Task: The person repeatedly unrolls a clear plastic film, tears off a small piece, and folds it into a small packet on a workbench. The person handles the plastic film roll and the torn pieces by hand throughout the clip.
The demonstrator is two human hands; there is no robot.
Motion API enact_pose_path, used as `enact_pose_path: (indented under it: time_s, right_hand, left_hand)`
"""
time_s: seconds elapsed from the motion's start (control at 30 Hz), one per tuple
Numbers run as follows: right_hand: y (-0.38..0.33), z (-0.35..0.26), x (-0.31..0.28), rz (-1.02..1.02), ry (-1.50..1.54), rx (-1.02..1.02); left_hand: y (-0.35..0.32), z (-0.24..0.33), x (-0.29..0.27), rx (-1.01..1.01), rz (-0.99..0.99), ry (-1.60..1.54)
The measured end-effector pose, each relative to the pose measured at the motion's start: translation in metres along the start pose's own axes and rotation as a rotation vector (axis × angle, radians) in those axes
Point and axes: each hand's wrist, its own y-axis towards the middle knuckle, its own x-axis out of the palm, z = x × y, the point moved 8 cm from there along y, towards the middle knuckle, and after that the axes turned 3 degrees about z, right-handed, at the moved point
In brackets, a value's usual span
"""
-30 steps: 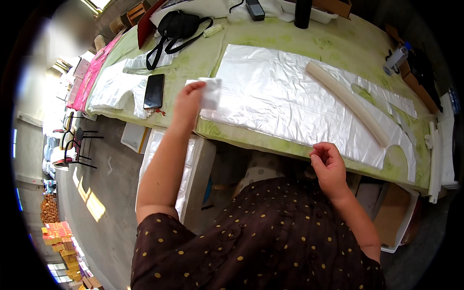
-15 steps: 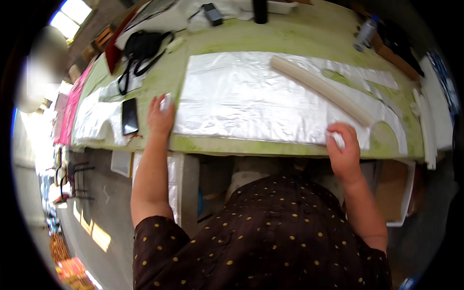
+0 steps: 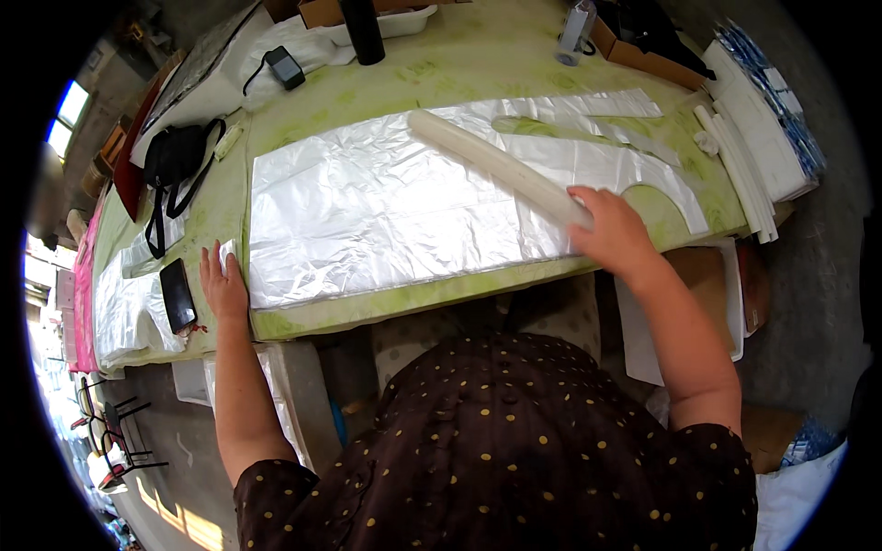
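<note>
A shiny translucent plastic bag sheet (image 3: 367, 211), with long straps and curved cutouts at its right end, lies flat on the green-patterned table (image 3: 395, 87). Across it slants a pale, smooth tube (image 3: 496, 165). My right hand (image 3: 613, 231) is closed around the tube's near right end, which the fingers partly cover. Beside the sheet's left edge, my left hand (image 3: 225, 283) rests on the table edge, fingers stretched out and apart. Something small and white shows at its thumb; whether it is a wrap or film I cannot make out.
A phone (image 3: 177, 296) and more plastic film (image 3: 129, 308) lie to the left, below a black bag (image 3: 175, 151). Toward the back stand a black cylinder (image 3: 361, 32) and a clear bottle (image 3: 575, 32). Pale rolls (image 3: 735, 174) lie at the right edge.
My right hand has moved up from the sheet's near edge onto the tube's end and closed on it. My left hand stays left of the sheet. The whole view has turned.
</note>
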Motion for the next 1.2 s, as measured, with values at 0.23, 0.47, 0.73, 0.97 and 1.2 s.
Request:
enact_pose_path:
  time_s: [0.23,0.47,0.73,0.97,1.2]
  right_hand:
    - [-0.069,-0.026,0.044,-0.093,0.586,0.108]
    - [-0.072,-0.009,0.031,0.151,0.431,0.092]
    - [-0.068,-0.001,0.051,0.022,0.625,-0.025]
    - [-0.106,0.048,0.053,0.212,0.957,0.210]
    - [-0.133,0.079,0.038,0.367,1.068,0.257]
  left_hand:
    - [-0.008,0.034,-0.033,0.225,0.284,-0.080]
    - [-0.072,0.243,-0.037,0.492,-0.156,-0.697]
    - [-0.125,0.462,-0.046,0.741,-0.542,-0.895]
    - [-0.168,0.574,0.049,0.901,-0.952,-0.332]
    - [-0.145,0.572,0.067,0.617,-1.056,-0.437]
